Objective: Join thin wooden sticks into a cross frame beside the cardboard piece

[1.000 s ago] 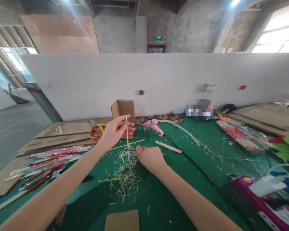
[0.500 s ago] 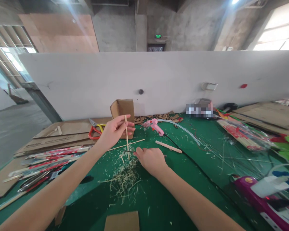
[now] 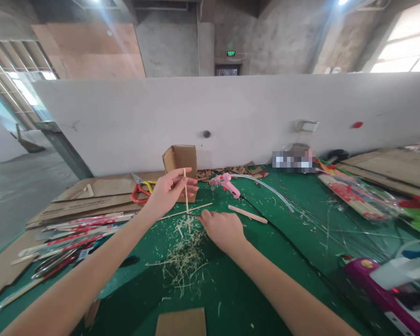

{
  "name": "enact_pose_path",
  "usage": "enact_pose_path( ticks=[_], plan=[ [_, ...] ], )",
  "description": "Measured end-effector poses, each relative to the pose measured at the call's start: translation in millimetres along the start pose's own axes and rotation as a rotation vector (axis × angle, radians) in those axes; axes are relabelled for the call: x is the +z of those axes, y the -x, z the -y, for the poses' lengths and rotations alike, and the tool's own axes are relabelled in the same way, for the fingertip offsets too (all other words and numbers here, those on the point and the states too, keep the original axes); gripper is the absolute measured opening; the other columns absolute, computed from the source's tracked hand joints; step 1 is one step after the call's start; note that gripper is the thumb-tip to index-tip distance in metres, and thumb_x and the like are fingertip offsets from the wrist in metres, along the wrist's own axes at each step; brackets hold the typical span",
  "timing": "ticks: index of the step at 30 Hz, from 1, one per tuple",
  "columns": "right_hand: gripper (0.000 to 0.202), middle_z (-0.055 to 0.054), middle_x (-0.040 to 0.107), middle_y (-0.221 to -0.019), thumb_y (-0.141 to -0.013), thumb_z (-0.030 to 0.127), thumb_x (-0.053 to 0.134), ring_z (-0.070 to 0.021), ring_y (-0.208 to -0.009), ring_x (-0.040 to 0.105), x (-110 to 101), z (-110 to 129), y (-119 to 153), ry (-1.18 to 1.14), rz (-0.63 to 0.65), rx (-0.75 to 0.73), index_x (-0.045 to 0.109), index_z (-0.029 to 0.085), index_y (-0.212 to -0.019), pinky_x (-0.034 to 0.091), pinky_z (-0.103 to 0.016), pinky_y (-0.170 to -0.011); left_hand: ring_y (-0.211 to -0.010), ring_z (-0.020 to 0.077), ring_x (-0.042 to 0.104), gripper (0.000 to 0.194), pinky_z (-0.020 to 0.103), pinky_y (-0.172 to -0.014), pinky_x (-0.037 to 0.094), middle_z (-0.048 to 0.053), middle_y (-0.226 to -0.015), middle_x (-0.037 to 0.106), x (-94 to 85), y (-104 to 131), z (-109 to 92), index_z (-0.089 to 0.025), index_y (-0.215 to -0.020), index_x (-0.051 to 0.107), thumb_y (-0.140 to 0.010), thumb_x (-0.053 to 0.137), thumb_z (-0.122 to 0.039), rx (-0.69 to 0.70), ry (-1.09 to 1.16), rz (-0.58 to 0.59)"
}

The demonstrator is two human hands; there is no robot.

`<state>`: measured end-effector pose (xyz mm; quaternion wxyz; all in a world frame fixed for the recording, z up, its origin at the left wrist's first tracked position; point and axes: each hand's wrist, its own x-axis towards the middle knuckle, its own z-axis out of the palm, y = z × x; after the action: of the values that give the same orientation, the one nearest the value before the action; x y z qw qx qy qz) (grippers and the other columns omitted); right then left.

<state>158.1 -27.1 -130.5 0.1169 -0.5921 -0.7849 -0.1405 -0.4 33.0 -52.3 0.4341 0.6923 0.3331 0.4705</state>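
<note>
My left hand [image 3: 170,189] pinches a thin wooden stick [image 3: 187,205] near its top, holding it nearly upright. Beside the stick's lower part, my right hand [image 3: 222,228] is closed around a small thin blade, mostly hidden by the fingers. Below both hands lies a heap of wood shavings [image 3: 185,261]. Another thin stick [image 3: 203,206] lies slantwise behind the upright one. A thicker wooden rod [image 3: 248,214] rests to the right of my right hand.
A pink glue gun [image 3: 227,184] lies behind the hands, near a folded cardboard piece [image 3: 185,161]. Scissors [image 3: 138,192] and wrapped stick packs [image 3: 80,228] are at left. A purple power strip [image 3: 374,284] sits at right, cardboard [image 3: 180,323] in front.
My right hand and the blade have moved up slightly along the stick. My left hand keeps its pinch on the stick. The whole view has shifted a little.
</note>
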Motion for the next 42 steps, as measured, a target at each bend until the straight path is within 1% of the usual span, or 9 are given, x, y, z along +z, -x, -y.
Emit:
enact_pose_path(
  ticks=[2,6,12,19,22,24,30,37,42],
  plan=[
    [0.042,-0.004,0.067,-0.067,-0.094,0.041,0.017,-0.0167,-0.059,0.062,0.7,-0.7,-0.6,0.01,0.002,0.0,0.055,0.023,-0.091,0.034,-0.022,-0.053,-0.082,0.0203,0.066,0.039,0.034,-0.071,0.057,0.012,-0.1,0.064,-0.3,-0.4,-0.2,-0.017,-0.12,0.047,-0.084,0.049,-0.03,-0.007,-0.006,-0.002],
    [0.04,-0.004,0.066,-0.062,-0.092,0.044,0.023,-0.0159,-0.057,0.062,3.4,-0.9,2.0,-0.002,0.076,-0.1,0.056,0.022,-0.086,0.034,-0.021,-0.054,-0.083,0.021,0.066,0.041,0.035,-0.07,0.057,0.012,-0.101,0.064,-0.8,-1.1,-0.4,-0.016,-0.121,0.046,-0.083,0.05,-0.03,-0.019,0.001,-0.013],
    [0.044,-0.006,0.067,-0.068,-0.093,0.043,0.017,-0.017,-0.061,0.063,1.3,-2.9,-0.5,0.009,-0.011,-0.025,0.055,0.022,-0.089,0.033,-0.022,-0.053,-0.084,0.0205,0.066,0.042,0.033,-0.07,0.057,0.012,-0.103,0.064,0.5,-0.3,1.4,-0.018,-0.124,0.044,-0.085,0.048,-0.029,-0.007,0.013,0.026],
    [0.045,-0.007,0.066,-0.064,-0.093,0.044,0.017,-0.0166,-0.06,0.063,-4.2,-6.2,-4.0,0.029,0.109,-0.082,0.055,0.021,-0.094,0.036,-0.024,-0.057,-0.085,0.0207,0.066,0.042,0.032,-0.069,0.056,0.012,-0.104,0.064,0.3,-0.4,2.2,-0.018,-0.126,0.043,-0.085,0.046,-0.029,-0.006,-0.021,0.019],
    [0.043,-0.007,0.066,-0.065,-0.093,0.045,0.022,-0.0163,-0.061,0.063,-1.0,-7.9,-0.6,0.031,0.143,-0.121,0.057,0.02,-0.09,0.036,-0.023,-0.057,-0.085,0.0205,0.066,0.04,0.031,-0.068,0.056,0.012,-0.103,0.064,0.4,-0.6,1.9,-0.02,-0.124,0.044,-0.085,0.046,-0.029,-0.002,-0.035,0.017],
    [0.043,-0.006,0.065,-0.064,-0.092,0.046,0.024,-0.0162,-0.061,0.063,1.8,-9.3,1.4,0.023,0.128,-0.13,0.058,0.02,-0.086,0.035,-0.023,-0.056,-0.084,0.0203,0.066,0.039,0.031,-0.068,0.056,0.011,-0.102,0.064,0.8,-0.4,1.6,-0.02,-0.123,0.045,-0.085,0.046,-0.03,-0.002,-0.033,0.019],
    [0.049,-0.007,0.066,-0.068,-0.094,0.043,0.016,-0.0149,-0.062,0.062,1.9,-11.2,-4.6,-0.019,-0.039,-0.026,0.058,0.019,-0.09,0.031,-0.022,-0.054,-0.081,0.0202,0.066,0.039,0.032,-0.067,0.057,0.011,-0.099,0.064,3.1,1.2,0.5,-0.019,-0.122,0.046,-0.085,0.047,-0.031,-0.009,0.009,0.036],
    [0.047,-0.005,0.065,-0.064,-0.094,0.044,0.016,-0.016,-0.058,0.061,-0.3,-7.0,-7.7,-0.033,0.052,-0.036,0.056,0.02,-0.092,0.033,-0.023,-0.054,-0.081,0.0196,0.065,0.04,0.031,-0.069,0.056,0.011,-0.097,0.064,2.0,0.2,2.9,-0.018,-0.123,0.045,-0.086,0.045,-0.033,-0.005,0.006,0.023],
    [0.046,-0.005,0.065,-0.063,-0.092,0.046,0.021,-0.0167,-0.059,0.062,4.8,-6.7,-2.0,-0.016,0.081,-0.107,0.058,0.021,-0.085,0.033,-0.024,-0.055,-0.081,0.0196,0.065,0.042,0.03,-0.067,0.056,0.011,-0.098,0.064,2.2,1.1,1.4,-0.016,-0.125,0.043,-0.087,0.044,-0.032,-0.002,0.0,0.046]
  ],
)
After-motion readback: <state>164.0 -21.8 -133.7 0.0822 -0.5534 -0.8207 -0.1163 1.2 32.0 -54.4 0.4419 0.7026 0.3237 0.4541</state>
